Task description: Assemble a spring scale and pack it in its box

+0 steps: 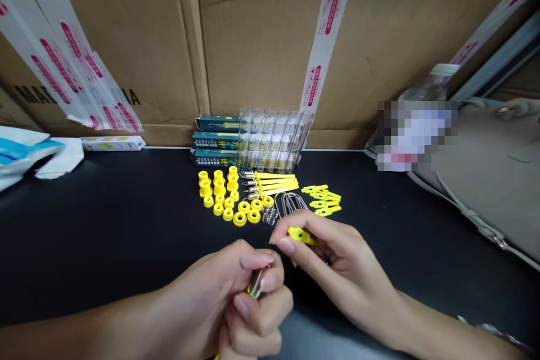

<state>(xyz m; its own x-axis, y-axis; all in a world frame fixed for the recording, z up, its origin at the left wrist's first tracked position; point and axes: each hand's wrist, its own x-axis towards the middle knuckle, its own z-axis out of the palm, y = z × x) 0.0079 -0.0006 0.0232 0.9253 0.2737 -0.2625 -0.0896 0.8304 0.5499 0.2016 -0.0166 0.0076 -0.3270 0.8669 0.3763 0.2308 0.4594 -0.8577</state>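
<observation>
My left hand [236, 287] is closed around a small metal spring [257, 283] with a bit of yellow at its lower end; the fingers hide most of it. Between the thumb and index finger of my right hand [341, 256] is a flat yellow plastic tab [300, 235] with a hole, its far part hidden by the fingers. Similar yellow tabs [324, 200] lie beyond that hand. Metal hooks [291, 202] sit just past its fingertips, beside small loose springs [270, 214]. Several yellow rods [276, 183] with metal springs at one end lie behind them.
Yellow caps and rings [219, 187] stand grouped on the black table [126, 225]. Clear tubes [274, 140] stand upright before stacked green boxes [213, 140]. Large cardboard [261, 39] forms the back. On the right are a plastic bottle [434, 81] and a grey bag [485, 169].
</observation>
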